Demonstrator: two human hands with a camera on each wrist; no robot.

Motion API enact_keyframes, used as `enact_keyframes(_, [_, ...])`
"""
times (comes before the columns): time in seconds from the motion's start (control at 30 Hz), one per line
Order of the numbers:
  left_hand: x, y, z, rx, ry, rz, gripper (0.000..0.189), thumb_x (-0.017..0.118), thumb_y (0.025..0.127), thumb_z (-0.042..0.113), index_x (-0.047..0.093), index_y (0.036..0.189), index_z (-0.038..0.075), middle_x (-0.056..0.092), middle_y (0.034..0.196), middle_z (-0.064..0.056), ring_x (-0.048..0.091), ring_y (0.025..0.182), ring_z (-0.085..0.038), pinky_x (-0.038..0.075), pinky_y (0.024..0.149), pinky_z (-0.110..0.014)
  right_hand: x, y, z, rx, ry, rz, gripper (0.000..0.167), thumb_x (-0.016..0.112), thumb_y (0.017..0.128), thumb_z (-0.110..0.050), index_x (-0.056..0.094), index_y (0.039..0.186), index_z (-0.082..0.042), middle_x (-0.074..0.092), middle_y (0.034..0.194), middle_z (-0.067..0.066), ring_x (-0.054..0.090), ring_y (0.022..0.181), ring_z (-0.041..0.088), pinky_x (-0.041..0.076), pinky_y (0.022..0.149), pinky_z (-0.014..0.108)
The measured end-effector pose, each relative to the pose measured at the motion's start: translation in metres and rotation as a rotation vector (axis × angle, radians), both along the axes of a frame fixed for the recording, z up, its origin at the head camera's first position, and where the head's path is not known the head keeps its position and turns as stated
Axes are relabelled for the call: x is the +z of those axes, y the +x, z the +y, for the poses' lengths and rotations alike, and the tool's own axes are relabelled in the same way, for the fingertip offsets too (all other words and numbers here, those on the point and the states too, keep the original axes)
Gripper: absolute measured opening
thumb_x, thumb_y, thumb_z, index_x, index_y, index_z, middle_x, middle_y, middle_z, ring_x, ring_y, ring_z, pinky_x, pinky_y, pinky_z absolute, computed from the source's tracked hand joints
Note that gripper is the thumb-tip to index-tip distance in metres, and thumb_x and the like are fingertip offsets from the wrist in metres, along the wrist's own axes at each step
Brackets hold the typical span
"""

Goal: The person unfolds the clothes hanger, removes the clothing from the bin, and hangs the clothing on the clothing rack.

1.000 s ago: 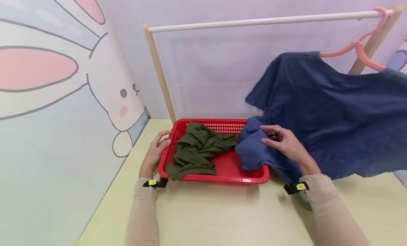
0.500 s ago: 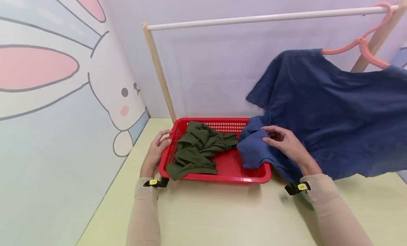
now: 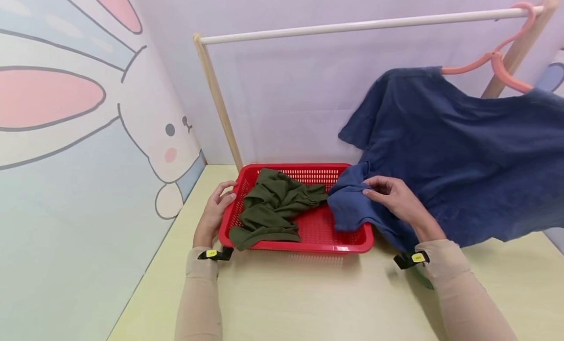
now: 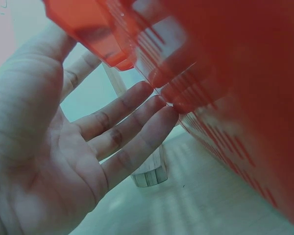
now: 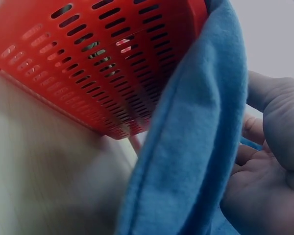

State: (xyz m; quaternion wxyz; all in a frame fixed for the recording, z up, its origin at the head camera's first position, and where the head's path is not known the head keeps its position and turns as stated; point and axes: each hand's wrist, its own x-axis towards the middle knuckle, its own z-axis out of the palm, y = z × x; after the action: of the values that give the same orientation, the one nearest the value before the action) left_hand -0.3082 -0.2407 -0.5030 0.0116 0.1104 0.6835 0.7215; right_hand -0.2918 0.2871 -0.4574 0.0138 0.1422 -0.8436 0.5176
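Note:
My left hand [image 3: 216,209] rests against the left end of the red plastic basket [image 3: 304,248]. In the left wrist view, its fingers [image 4: 137,129] reach nearly straight to the slotted outer wall. Inside the basket, a crumpled dark green garment [image 3: 275,204] lies on the left. A blue garment [image 3: 352,206] drapes over the right rim, partly inside and partly hanging outside. My right hand [image 3: 398,199] pinches it between thumb and fingers; in the right wrist view, a fold of blue cloth [image 5: 186,132] hides the fingertips. Behind that hand, a dark blue T-shirt [image 3: 467,165] hangs from a pink hanger [image 3: 506,69].
A rack with a white rail [image 3: 352,29] and wooden posts [image 3: 219,101] spans the back of the pale table [image 3: 308,302]. Under the right wrist, a green object [image 3: 424,278] shows only partly. A wall with a painted rabbit [image 3: 154,116] bounds the left side.
The blue garment has bunched up at my right fingertips, and its edge inside the basket has drawn slightly upward. My left hand and the basket stay in place.

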Motion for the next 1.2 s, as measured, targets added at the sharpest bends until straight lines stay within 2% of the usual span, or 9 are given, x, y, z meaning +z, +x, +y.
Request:
enact_keyframes(0.2, [-0.003,-0.003,-0.002,-0.006,0.001,-0.002,0.037,0.056,0.117,0.021,0.051,0.153,0.014,0.068,0.131,-0.005,0.075,0.107,-0.017,0.068,0.086,-0.034,0.001,0.002,-0.002,-0.008,0.057,0.053,0.026,0.075,0.109,-0.018,0.075,0.129,0.000,0.072,0.116,0.015,0.061,0.091,0.019,0.051,0.077,0.019])
enact_keyframes(0.43, [-0.005,-0.003,-0.003,-0.005,-0.004,-0.005,0.035,0.056,0.117,0.021,0.053,0.152,0.016,0.069,0.131,-0.005,0.076,0.107,-0.017,0.068,0.086,-0.035,0.007,0.004,-0.003,-0.023,0.091,0.083,0.024,0.075,0.109,-0.017,0.075,0.126,0.000,0.072,0.111,0.015,0.060,0.087,0.019,0.050,0.074,0.020])
enact_keyframes(0.67, [-0.004,-0.003,-0.003,-0.015,0.004,0.000,0.033,0.056,0.118,0.019,0.054,0.151,0.018,0.068,0.130,-0.005,0.076,0.105,-0.017,0.068,0.085,-0.035,0.022,0.011,0.008,-0.109,0.088,0.133,0.023,0.075,0.110,-0.022,0.076,0.124,-0.003,0.072,0.111,0.013,0.061,0.085,0.018,0.050,0.072,0.020])
enact_keyframes(0.8, [-0.004,-0.004,-0.003,-0.014,0.016,0.000,0.031,0.055,0.118,0.018,0.055,0.149,0.020,0.068,0.131,-0.006,0.076,0.105,-0.017,0.068,0.085,-0.036,0.031,0.014,0.021,-0.151,0.081,0.169,0.025,0.074,0.110,-0.022,0.075,0.126,-0.002,0.072,0.109,0.005,0.062,0.085,0.014,0.050,0.071,0.019])
enact_keyframes(1.03, [-0.004,-0.005,-0.005,-0.019,0.018,-0.007,0.031,0.055,0.118,0.018,0.055,0.149,0.021,0.067,0.132,-0.006,0.076,0.107,-0.017,0.068,0.086,-0.036,0.042,0.021,0.045,-0.267,0.079,0.222,0.029,0.074,0.110,-0.021,0.074,0.129,0.001,0.070,0.103,-0.019,0.064,0.086,0.003,0.051,0.072,0.011])
enact_keyframes(1.2, [-0.004,-0.005,-0.005,-0.014,0.021,-0.008,0.032,0.055,0.118,0.018,0.054,0.150,0.020,0.067,0.132,-0.007,0.076,0.107,-0.017,0.068,0.086,-0.036,0.047,0.022,0.057,-0.334,0.081,0.236,0.033,0.073,0.110,-0.021,0.073,0.133,0.003,0.067,0.103,-0.022,0.062,0.087,0.001,0.049,0.073,0.009])
